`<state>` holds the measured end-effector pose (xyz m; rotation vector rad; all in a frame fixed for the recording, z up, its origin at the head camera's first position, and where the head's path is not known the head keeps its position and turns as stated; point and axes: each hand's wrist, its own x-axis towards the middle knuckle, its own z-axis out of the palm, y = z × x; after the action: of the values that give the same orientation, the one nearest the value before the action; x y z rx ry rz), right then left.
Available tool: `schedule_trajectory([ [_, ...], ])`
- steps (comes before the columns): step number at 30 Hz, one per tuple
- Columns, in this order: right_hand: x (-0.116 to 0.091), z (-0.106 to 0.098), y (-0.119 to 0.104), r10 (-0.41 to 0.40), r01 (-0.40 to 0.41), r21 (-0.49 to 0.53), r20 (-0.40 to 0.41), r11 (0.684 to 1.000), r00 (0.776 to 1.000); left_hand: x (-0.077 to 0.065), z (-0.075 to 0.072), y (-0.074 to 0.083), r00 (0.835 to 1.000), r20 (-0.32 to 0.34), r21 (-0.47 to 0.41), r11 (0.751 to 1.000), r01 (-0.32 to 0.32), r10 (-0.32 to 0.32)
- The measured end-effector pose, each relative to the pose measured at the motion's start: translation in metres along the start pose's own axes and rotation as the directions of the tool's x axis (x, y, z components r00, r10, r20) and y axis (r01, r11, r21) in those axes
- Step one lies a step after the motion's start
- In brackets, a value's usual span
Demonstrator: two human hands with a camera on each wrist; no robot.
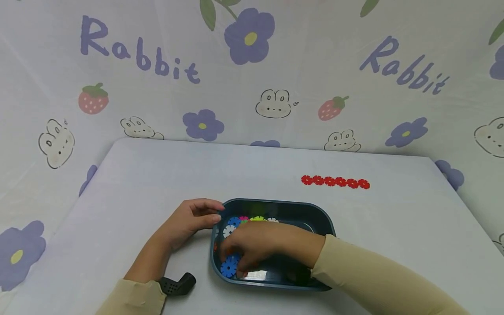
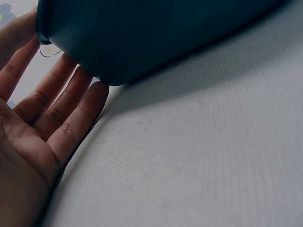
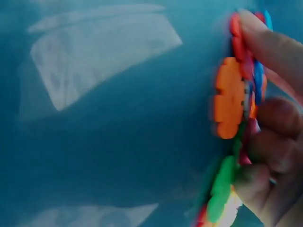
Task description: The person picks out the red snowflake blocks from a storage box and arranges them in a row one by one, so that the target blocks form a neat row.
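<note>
A dark teal plastic tray (image 1: pixel 275 286) sits on the table with flower-shaped, notched plastic discs gathered toward its left end. My left hand (image 1: pixel 194 218) rests against the tray's left rim near the far corner, fingers fairly straight; from the left wrist view, the fingertips (image 2: pixel 99 90) meet the outer wall. Inside the tray is my right hand (image 1: pixel 253 243), its thumb against a red disc (image 3: pixel 237 40) and the other fingers curled among the pieces. Close by are an orange disc (image 3: pixel 228 99), a green disc (image 3: pixel 221 189) and a blue disc (image 1: pixel 229 267). The hand hides several pieces.
Behind the tray, to the right, a row of several joined red discs (image 1: pixel 335 181) lies on the white table (image 1: pixel 197 170). A black device (image 1: pixel 179 284) is by the left sleeve. A printed cloth (image 1: pixel 236 87) with rabbits and flowers hangs behind.
</note>
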<state>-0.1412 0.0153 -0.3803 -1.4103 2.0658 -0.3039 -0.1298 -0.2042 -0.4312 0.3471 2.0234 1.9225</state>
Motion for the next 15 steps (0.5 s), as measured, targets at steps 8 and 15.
schedule_trajectory([
  [8,0.000,-0.003,0.014,0.152,-0.158,-0.018,-0.196,0.987,0.969,0.001,0.001,0.000,1.000,0.012,-0.024,1.000,-0.001,0.002],
  [15,0.001,-0.006,0.020,0.149,-0.148,0.023,-0.260,0.989,0.954,0.001,0.000,-0.001,1.000,0.001,-0.010,1.000,0.004,-0.004],
])
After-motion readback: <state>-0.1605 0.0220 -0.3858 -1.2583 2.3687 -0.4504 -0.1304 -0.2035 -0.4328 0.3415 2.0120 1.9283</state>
